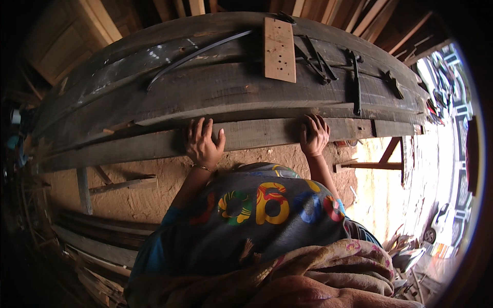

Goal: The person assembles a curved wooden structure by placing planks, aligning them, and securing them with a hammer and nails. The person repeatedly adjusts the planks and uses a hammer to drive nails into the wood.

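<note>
My left hand lies palm down on the near wooden plank, fingers spread and thumb apart. Farther right, my right hand rests on the same plank, its fingers stretched toward the far side. Neither hand holds anything. Beyond them is a dark plank workbench. On it lie a tan board with several holes, a long thin curved dark strip and a pincer-like metal tool. A hammer-like tool and a small dark tool lie toward the right.
Timber pieces lean behind the bench, with a panelled wooden door at the far left. Wooden trestle legs stand below the bench on sandy ground. Stacked planks lie lower left. A white car is outside right.
</note>
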Tool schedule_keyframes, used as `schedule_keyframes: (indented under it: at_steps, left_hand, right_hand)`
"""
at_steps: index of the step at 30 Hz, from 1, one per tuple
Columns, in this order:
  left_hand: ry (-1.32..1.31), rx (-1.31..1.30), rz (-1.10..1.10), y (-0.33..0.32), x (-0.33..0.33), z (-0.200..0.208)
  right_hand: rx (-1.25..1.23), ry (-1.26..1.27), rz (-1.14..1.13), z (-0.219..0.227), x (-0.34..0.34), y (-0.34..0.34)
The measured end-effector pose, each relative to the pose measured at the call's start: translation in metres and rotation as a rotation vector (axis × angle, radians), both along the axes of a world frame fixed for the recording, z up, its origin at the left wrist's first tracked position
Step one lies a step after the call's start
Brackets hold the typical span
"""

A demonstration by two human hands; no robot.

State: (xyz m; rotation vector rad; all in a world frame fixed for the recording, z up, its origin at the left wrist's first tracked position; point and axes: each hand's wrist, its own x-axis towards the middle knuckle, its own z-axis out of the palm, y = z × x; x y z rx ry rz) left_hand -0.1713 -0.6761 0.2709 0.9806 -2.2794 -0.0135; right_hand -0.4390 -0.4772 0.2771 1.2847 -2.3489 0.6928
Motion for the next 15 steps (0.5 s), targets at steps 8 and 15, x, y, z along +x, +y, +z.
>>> schedule_keyframes:
  at_steps: [8,15]
  left_hand:
    - [-0.03,0.014,-0.041,-0.0019,-0.0012,0.0057]
    - [-0.058,-0.007,-0.03,-0.0011,-0.0046,0.0066]
  right_hand:
    - [-0.016,-0.019,-0.047,0.0016,0.0028,0.002]
    - [-0.028,-0.005,-0.056,0.0003,0.0017,0.004]
